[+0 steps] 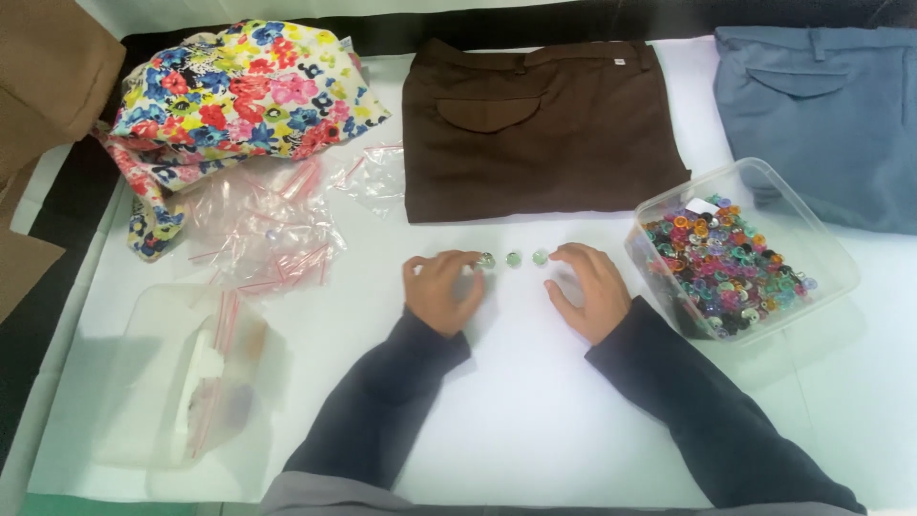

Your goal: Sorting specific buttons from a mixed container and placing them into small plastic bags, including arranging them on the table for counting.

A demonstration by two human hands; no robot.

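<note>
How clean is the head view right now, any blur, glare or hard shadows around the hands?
Head view: light is even and soft, with faint shadows under the left hand and right hand; the white table looks bright but not blown out; the small buttons between the hands are slightly soft; the lidded tub at lower left is hazy; the edges bow slightly.

We see floral fabric [239,91], brown trousers [544,129], blue trousers [826,119], small zip bags [272,234], clear tub of mixed buttons [740,253]
</note>
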